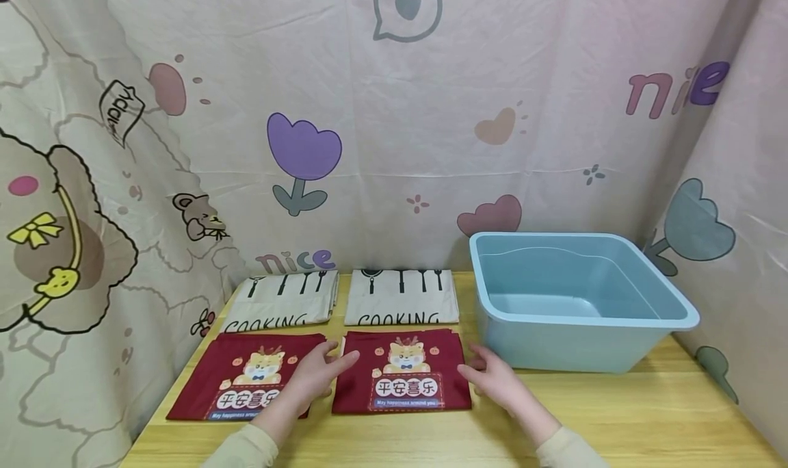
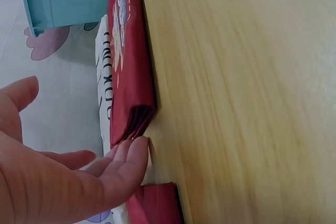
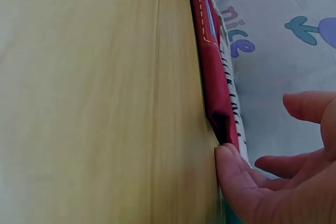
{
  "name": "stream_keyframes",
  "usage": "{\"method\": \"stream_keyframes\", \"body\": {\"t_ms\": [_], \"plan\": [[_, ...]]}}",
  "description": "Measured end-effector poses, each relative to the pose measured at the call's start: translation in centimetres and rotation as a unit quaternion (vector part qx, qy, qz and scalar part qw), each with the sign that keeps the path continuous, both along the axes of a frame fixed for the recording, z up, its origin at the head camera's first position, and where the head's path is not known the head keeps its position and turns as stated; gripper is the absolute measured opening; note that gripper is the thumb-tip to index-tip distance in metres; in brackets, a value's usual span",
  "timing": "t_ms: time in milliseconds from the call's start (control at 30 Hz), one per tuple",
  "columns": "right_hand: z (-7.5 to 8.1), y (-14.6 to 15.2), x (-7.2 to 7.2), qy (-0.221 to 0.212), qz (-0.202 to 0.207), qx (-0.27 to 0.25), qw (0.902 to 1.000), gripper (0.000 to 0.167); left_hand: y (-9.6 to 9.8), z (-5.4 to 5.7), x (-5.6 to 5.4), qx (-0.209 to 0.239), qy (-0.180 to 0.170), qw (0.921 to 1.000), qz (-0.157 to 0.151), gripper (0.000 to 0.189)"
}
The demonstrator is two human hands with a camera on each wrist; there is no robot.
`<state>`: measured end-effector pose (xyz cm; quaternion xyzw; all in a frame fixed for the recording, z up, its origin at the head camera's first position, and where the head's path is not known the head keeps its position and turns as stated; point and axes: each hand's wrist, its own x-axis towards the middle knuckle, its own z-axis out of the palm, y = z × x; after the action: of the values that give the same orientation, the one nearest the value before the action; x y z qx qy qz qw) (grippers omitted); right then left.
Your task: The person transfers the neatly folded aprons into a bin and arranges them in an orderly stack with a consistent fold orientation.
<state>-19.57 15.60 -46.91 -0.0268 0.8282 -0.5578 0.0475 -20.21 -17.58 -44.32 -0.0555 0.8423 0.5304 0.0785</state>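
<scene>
A folded red cloth [image 1: 403, 369] with a cartoon dog and white lettering lies flat on the wooden table, between the two hands. At its left edge is my left hand [image 1: 317, 375], fingers extended and thumb raised apart. The left wrist view has those fingertips [image 2: 137, 153] right at the cloth's layered folded end. My right hand [image 1: 494, 380] mirrors this at the right edge, its fingertips [image 3: 227, 156] close against the fold and its thumb spread away. A second, matching red cloth [image 1: 203, 375] lies to the left, partly hidden behind the left hand and forearm.
Two folded white cloths printed COOKING, one at the left [image 1: 280, 304] and one in the middle [image 1: 400, 300], lie behind the red ones. A light blue plastic basin [image 1: 572, 345] stands at the right. Patterned curtains [image 1: 394, 146] hang behind and beside the table [image 1: 646, 420].
</scene>
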Motion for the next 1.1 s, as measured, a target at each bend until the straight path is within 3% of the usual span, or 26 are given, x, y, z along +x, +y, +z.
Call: {"method": "stream_keyframes", "body": {"t_ms": [300, 567, 1100], "plan": [[0.0, -0.4, -0.2, -0.039, -0.007, -0.049, 0.9980, 0.064, 0.0, -0.1, -0.1, 0.009, -0.026, 0.9996, 0.010, 0.080], [0.1, -0.6, -0.3, -0.067, 0.003, -0.091, 0.9936, 0.059, 0.1, -0.8, -0.1, 0.030, -0.008, 0.9990, 0.032, 0.073], [-0.9, -0.9, -1.0, -0.045, -0.022, -0.104, 0.9934, 0.046, -0.2, -1.6, -0.3, 0.063, 0.027, 0.9962, 0.053, 0.057]]}}
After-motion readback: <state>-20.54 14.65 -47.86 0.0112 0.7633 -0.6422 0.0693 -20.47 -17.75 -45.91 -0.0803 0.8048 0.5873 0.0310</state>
